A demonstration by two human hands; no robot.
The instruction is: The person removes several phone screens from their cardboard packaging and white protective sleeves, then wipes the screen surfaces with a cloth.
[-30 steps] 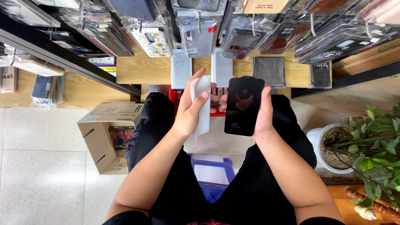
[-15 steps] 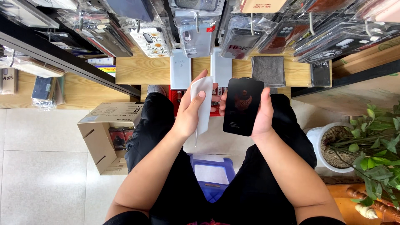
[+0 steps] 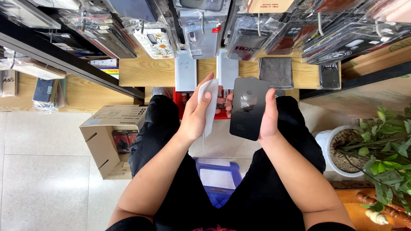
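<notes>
A black glass sheet [image 3: 249, 108] is gripped upright by its edges in the right hand [image 3: 267, 114]. Just to its left, a white sleeve [image 3: 209, 107] is pinched in the left hand [image 3: 197, 115]; the 2 long axes run nearly parallel.

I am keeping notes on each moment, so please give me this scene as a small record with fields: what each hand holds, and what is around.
left hand: left hand holds a thin white flexible sheet, thumb pressed on it
right hand: right hand grips a flat black glossy rectangular panel by its edges
relation: sheet and panel side by side, apart
below: blue plastic stool
left side: open brown cardboard box on tiled floor
right side: green potted plant
ahead: light wooden shelf
</notes>
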